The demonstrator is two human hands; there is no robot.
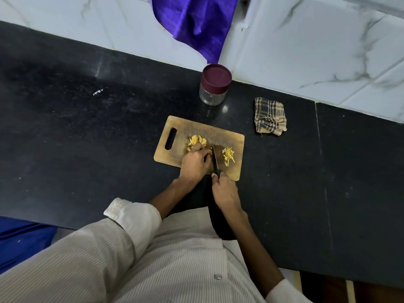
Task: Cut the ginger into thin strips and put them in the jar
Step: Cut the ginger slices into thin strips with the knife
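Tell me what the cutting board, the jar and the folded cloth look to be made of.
Cutting board: likely wood or bamboo, matte tan surface darkened with wear.
Jar: clear body, glass or clear plastic, hard to tell which; maroon lid looks like smooth plastic.
Folded cloth: woven fabric, probably cotton; checked pattern, soft creases, frayed edge.

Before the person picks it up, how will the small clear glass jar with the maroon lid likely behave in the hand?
The small clear glass jar is probably stiff, smooth and somewhat slippery, and could break if dropped. It looks empty, so likely light. It stands upright on the black stone counter on a wide base, so a push should slide it, not tip it. Its maroon lid is on.
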